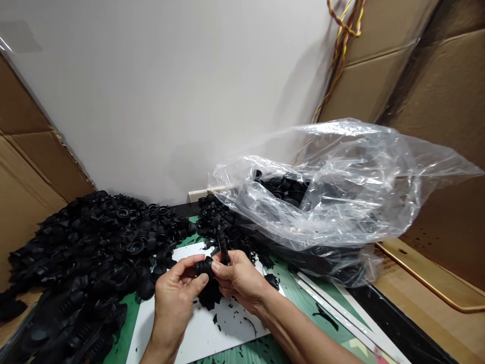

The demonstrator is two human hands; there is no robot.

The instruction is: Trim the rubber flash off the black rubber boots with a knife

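Over a white board (142, 323), my left hand (175, 294) pinches a black ribbed rubber boot (204, 268) between thumb and fingers. My right hand (244, 279) is closed around a slim dark handled tool (223, 241) that points up and away; its working end cannot be made out. The right thumb and fingertips meet the boot's right side. Below the hands, black rubber scraps (209, 299) lie on the board, some partly hidden by the fingers.
A large heap of similar black rubber parts (102, 242) covers the left side. At the right stands a clear plastic bag (341, 202) with more black parts inside. White strips (326, 303) lie on the green mat (282, 265). Cardboard (439, 141) borders the right side.
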